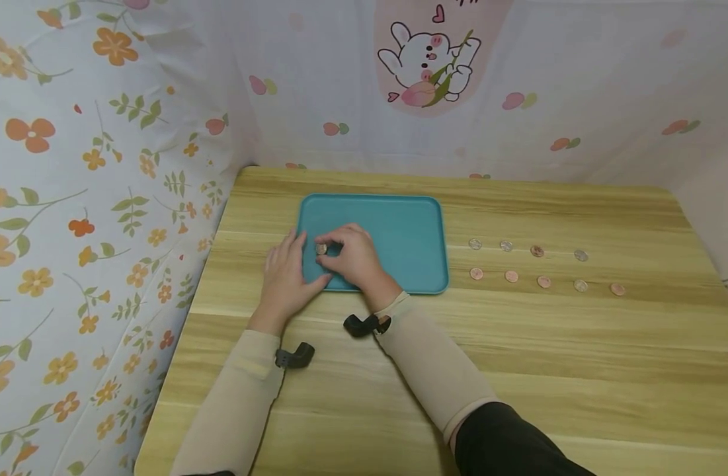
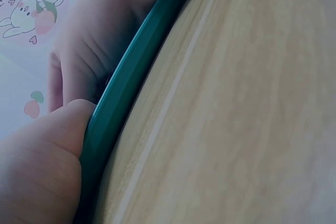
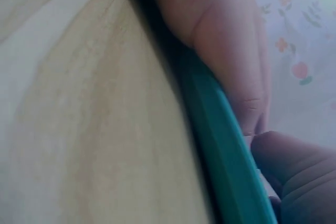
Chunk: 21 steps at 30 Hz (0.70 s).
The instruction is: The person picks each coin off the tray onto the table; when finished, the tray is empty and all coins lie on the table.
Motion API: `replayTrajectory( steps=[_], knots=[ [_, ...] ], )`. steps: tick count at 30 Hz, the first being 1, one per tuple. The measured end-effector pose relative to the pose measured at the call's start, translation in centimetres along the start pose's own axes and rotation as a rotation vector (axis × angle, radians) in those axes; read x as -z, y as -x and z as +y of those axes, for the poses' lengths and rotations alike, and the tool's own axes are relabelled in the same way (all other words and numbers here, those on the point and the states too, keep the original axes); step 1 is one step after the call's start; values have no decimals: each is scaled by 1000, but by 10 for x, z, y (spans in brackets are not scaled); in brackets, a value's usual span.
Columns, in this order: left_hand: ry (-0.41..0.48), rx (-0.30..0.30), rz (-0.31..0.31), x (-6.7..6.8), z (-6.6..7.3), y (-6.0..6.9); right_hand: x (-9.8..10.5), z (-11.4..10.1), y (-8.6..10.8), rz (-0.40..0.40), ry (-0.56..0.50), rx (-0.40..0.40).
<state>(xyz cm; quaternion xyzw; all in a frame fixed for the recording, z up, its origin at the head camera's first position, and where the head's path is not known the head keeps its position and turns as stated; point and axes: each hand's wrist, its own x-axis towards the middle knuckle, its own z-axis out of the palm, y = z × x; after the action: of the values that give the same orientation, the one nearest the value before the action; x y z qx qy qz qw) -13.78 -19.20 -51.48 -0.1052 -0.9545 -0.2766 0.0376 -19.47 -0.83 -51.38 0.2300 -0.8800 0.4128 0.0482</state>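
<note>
A blue-green rectangular tray (image 1: pixel 393 244) lies on the wooden table. My left hand (image 1: pixel 285 279) rests at its left end, fingers stretched along the left rim and thumb at the front rim. In the left wrist view the left thumb (image 2: pixel 47 156) touches the rim. Over the tray's left part, my right hand (image 1: pixel 356 258) pinches a small silvery coin (image 1: pixel 321 249) between thumb and forefinger. Whether it is one coin or a small stack, I cannot tell. The wrist views do not clearly show the coin.
Several coins lie in two rows right of the tray: a silvery coin (image 1: pixel 475 244) starts the back row, a copper-coloured coin (image 1: pixel 476 274) the front row. Patterned cloth (image 1: pixel 364 79) hangs behind the table (image 1: pixel 518 370) and along its left side.
</note>
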Motion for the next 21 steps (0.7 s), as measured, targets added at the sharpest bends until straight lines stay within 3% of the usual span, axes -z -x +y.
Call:
replayTrajectory(
  steps=[6, 12, 21],
  knots=[
    [10, 2, -2, -1, 2, -2, 10, 1, 5, 72, -140, -32],
    [22, 10, -13, -2, 2, -3, 23, 4, 14, 115, -156, -1],
    [38, -4, 8, -1, 0, -1, 60, 30, 28, 216, -114, 19]
  ],
)
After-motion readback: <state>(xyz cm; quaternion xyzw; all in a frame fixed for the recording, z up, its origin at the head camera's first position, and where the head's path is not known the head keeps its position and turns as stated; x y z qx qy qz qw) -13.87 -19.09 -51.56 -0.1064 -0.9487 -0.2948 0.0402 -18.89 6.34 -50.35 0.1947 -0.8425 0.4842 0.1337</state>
